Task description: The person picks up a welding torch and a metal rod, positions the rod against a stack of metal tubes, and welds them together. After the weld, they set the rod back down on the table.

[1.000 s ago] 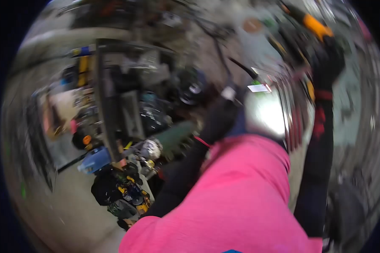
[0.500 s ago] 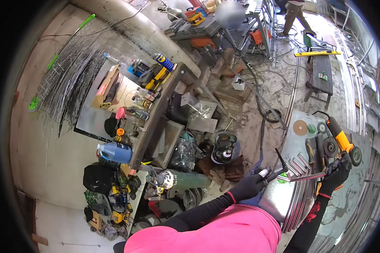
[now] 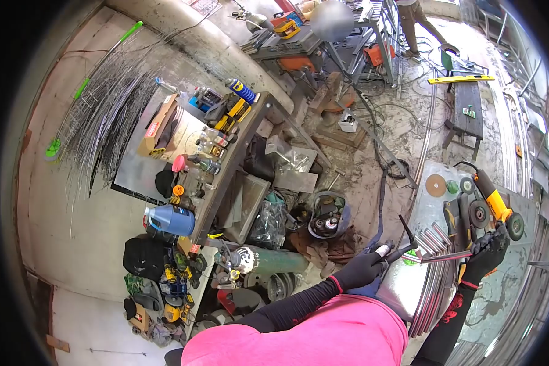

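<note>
My left hand (image 3: 361, 268), in a black glove with a pale patch on one finger, is closed around a black TIG welding torch (image 3: 402, 249). The torch's long back cap points up and away, and its head is beside the ends of several square metal tubes (image 3: 432, 239). My right hand (image 3: 489, 249), also gloved in black, is closed at the right end of a thin metal bar (image 3: 446, 257) that lies across the tubes. Its fingertips are partly hidden. Just beyond that hand lies a yellow angle grinder (image 3: 495, 204) on the metal table (image 3: 424, 204).
Grinding discs (image 3: 435, 185) lie near the grinder. A bench (image 3: 466, 116) bears a yellow level (image 3: 460, 79). To the left are a cluttered workbench (image 3: 216, 183), a green gas cylinder (image 3: 277, 260) and a bucket (image 3: 330, 216). Another person (image 3: 412, 27) stands at the back.
The view has shifted slightly. Both hands keep their grip and barely move. The person at the back has changed leg position.
</note>
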### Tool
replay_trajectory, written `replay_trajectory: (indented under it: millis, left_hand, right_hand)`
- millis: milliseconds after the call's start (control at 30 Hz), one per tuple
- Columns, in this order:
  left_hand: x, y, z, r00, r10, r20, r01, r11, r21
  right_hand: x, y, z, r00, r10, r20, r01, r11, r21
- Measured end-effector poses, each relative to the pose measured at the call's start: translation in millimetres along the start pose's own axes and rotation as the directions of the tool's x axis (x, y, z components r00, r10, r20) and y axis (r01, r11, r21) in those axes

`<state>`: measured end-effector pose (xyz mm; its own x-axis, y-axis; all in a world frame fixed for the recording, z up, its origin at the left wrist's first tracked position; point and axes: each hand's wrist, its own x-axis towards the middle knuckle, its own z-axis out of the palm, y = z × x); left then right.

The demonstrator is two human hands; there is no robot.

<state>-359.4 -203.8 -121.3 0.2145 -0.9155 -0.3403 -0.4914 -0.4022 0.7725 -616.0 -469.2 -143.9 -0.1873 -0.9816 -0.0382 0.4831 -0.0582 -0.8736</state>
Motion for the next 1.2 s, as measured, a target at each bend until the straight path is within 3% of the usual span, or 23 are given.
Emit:
replay_trajectory:
  millis: [367,433,567,667,733,767,833,867,1000,1067,1200]
  left_hand:
    - [-2,-4,4,0.999,-0.036,0.006,0.035,0.999,0.032]
    - [-1,-12,7,0.997,0.048,-0.059,-0.045,0.998,0.046]
    - [-2,-10,7,0.999,0.015,-0.038,-0.014,0.999,0.033]
    - [-2,-5,5,0.991,0.093,-0.098,-0.093,0.996,0.005]
    - [-6,31,-14,0.988,-0.140,0.066,0.146,0.985,-0.090]
    - [-5,21,-9,0.988,-0.138,0.070,0.144,0.985,-0.091]
    - [0,-6,5,0.996,0.064,-0.054,-0.065,0.998,-0.005]
    - [1,-13,8,0.997,0.069,-0.047,-0.069,0.998,-0.008]
    - [1,-6,4,0.999,-0.025,0.030,0.028,0.993,-0.113]
    - [0,0,2,0.987,-0.140,0.081,0.153,0.971,-0.186]
    - [-1,5,-2,0.987,-0.138,0.085,0.153,0.965,-0.212]
  right_hand:
    - [2,1,-3,1.000,0.014,0.010,-0.014,1.000,0.004]
    - [0,0,0,1.000,-0.003,0.002,0.003,1.000,-0.001]
    - [-1,0,1,1.000,-0.028,0.010,0.028,0.999,-0.015]
    - [-1,-1,2,1.000,-0.025,0.000,0.025,0.999,-0.046]
    - [-4,-3,4,1.000,-0.016,-0.003,0.016,0.999,-0.043]
    - [-5,-6,5,1.000,-0.010,-0.005,0.010,0.999,-0.039]
    - [-7,-7,10,0.999,-0.026,-0.027,0.024,0.998,-0.057]
    - [-9,-7,12,0.998,-0.038,-0.046,0.034,0.997,-0.070]
    - [-10,-11,16,0.999,-0.028,-0.046,0.025,0.996,-0.081]
    - [-6,-7,9,0.999,-0.034,-0.043,0.030,0.995,-0.091]
    - [-10,-10,13,0.999,-0.027,-0.039,0.024,0.997,-0.067]
